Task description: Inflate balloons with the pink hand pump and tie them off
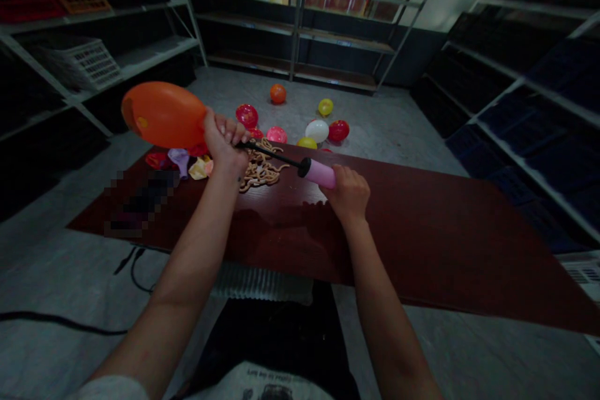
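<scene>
An orange balloon (162, 114), partly inflated, juts out to the left above a dark red table (422, 231). My left hand (225, 142) is closed around its neck and the black tip of a hand pump. My right hand (347, 192) grips the pump's pink barrel (320, 173), whose black rod runs left toward the balloon. Under my left hand lies a tangle of tan cord or rubber bands (261, 170). Several limp, uninflated balloons (184, 162) lie on the table to its left.
Several inflated balloons (317, 130), red, pink, yellow, white and orange, lie on the floor beyond the table. Metal shelving (300, 19) lines all sides, with white baskets (91, 62) on the left. Black cables (134, 265) trail on the floor at lower left.
</scene>
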The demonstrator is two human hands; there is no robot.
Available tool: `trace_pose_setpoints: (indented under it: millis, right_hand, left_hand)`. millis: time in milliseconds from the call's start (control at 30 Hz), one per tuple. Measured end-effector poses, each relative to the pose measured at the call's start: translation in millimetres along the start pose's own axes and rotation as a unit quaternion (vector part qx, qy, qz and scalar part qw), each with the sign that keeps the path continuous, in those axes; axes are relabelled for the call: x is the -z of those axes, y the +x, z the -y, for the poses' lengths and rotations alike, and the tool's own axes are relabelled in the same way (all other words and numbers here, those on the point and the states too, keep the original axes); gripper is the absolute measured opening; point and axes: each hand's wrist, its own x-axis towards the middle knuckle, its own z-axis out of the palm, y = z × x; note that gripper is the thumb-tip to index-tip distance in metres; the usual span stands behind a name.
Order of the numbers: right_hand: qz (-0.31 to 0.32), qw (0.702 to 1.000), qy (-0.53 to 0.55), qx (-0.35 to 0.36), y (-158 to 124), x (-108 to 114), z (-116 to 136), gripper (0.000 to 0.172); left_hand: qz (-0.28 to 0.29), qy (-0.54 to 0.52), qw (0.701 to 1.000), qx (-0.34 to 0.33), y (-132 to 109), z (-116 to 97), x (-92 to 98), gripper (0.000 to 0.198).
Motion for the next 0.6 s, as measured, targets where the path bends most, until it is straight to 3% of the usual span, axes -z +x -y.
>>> trace_pose_setpoints:
  millis: [167,333,433,600]
  right_hand:
    - [-0.037,0.999,-0.018,0.024,50.5,30.6,1.3,0.032]
    - [-0.026,0.998,-0.018,0.059,96.2,62.7,24.6,0.029]
    - [-0.005,0.997,-0.01,0.071,108.6,73.3,41.5,0.029]
    - [0.042,0.995,-0.007,0.086,109.7,73.4,49.6,0.03]
  left_hand:
    - [0.049,0.029,0.998,-0.024,14.4,-10.1,-44.2,0.063]
    - [0.1,-0.025,0.994,-0.045,9.3,-5.8,-75.0,0.064]
    - [0.123,-0.053,0.991,-0.029,3.5,3.8,-77.7,0.064]
    - [0.112,-0.06,0.992,-0.012,12.1,20.6,-55.9,0.066]
